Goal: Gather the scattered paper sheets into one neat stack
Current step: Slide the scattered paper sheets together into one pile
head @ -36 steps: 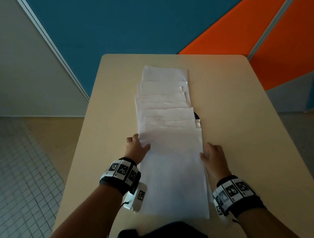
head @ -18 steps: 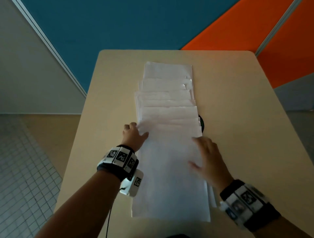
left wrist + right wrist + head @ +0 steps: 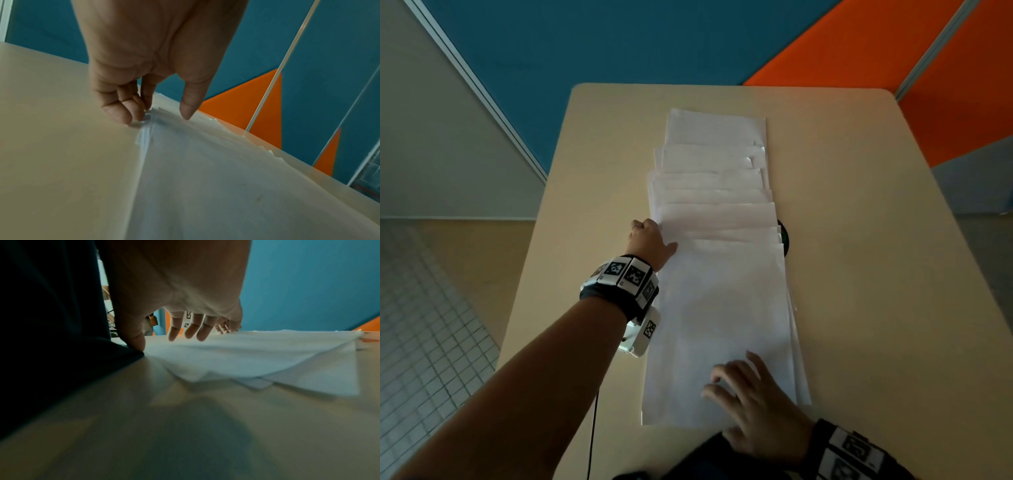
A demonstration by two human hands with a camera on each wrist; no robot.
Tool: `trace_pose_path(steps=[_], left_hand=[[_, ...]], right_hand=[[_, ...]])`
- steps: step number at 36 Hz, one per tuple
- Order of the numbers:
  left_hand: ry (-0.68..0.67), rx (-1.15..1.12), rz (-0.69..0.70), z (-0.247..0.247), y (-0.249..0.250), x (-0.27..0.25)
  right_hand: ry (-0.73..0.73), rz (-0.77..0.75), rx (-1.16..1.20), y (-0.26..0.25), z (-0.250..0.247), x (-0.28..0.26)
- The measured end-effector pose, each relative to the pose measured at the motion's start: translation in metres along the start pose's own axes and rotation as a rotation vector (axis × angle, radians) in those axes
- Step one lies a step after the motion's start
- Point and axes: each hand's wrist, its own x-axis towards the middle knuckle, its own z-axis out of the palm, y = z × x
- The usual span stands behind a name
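White paper sheets (image 3: 717, 212) lie fanned in one long overlapping column down the middle of the beige table (image 3: 866, 260). The nearest sheet (image 3: 719, 325) lies on top. My left hand (image 3: 654, 236) is at the column's left edge, about halfway along. In the left wrist view its curled fingers (image 3: 123, 113) tuck against the sheet edges (image 3: 147, 129) and the thumb presses on top. My right hand (image 3: 732, 380) is spread over the near end of the top sheet. Its fingers (image 3: 191, 331) are straight, and its thumb touches the sheet's near edge.
A dark round object (image 3: 786, 240) peeks out from under the column's right side. Dark clothing (image 3: 702, 455) overlaps the table's near edge. Blue and orange wall panels (image 3: 619, 44) stand behind the table. Tiled floor (image 3: 424, 335) lies to the left.
My right hand left the sheets' right edge and drew back onto the near end of the top sheet. My left hand slid farther along the left edge.
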Motion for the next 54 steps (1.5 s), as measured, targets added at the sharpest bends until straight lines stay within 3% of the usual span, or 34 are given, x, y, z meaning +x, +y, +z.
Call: trace_pose_path(steps=[5,13,21,29,38,43,54], left_hand=[[0.001,0.007,-0.011,0.001,-0.001,0.002],[0.008,0.058,-0.001,-0.001,0.001,0.005],[0.006,0.123,0.013,-0.003,0.001,0.013],[0.067,0.201,0.059,-0.009,0.020,0.035],[0.052,0.190,0.029,-0.009,0.031,0.060],[0.105,0.139,0.020,-0.016,0.036,0.072],[0.118,0.165,0.068,-0.016,0.040,0.112]], right_hand=[[0.003,0.048,0.013,0.011,-0.002,0.011],[-0.139,-0.039,0.019,-0.003,0.003,0.010],[0.023,0.100,0.007,0.013,-0.012,0.036],[-0.141,-0.023,-0.012,0.018,-0.005,0.038],[0.024,0.012,0.027,0.034,-0.014,0.065],[-0.055,0.007,0.047,0.035,-0.015,0.064],[-0.026,0.113,0.037,0.064,-0.022,0.101]])
